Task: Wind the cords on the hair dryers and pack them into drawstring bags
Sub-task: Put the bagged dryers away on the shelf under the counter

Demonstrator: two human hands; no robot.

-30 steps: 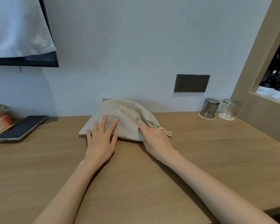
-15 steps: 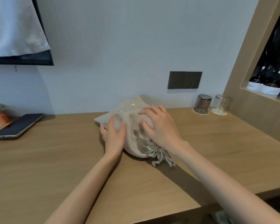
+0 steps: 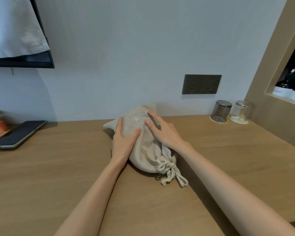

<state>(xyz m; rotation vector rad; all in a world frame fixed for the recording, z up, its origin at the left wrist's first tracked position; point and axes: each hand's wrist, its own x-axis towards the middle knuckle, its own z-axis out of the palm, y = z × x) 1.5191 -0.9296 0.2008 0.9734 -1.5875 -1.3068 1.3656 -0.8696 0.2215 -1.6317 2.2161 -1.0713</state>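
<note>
A beige cloth drawstring bag [image 3: 147, 150] lies on the wooden table [image 3: 58, 167], about mid-table and close to the back wall. It is plump and rounded, clearly filled, though what is inside cannot be seen. Its gathered neck points toward five o'clock, nearest the person, and is cinched with a pale rope cord [image 3: 169, 169] tied in a bow, the frayed ends trailing onto the wood. The closed bottom end points toward twelve o'clock, where a flat corner of the cloth sticks out at ten o'clock. A small pale printed mark [image 3: 136, 118] shows on the upper face.

The left hand [image 3: 123, 142] lies against the bag's nine o'clock flank, its fingers [image 3: 120, 124] straight along the cloth and the thumb spread across the top; nothing is clenched. The right hand [image 3: 165, 133] rests flat on the three o'clock side, its fingers extended and released, pressing on the fabric.

Off at nine o'clock a dark phone [image 3: 17, 135] lies face up. At two o'clock two upturned glasses [image 3: 220, 111] stand just beside each other, beneath a dark socket panel [image 3: 201, 84] on the wall. A dark screen [image 3: 41, 60] draped in white cloth hangs at ten o'clock.
</note>
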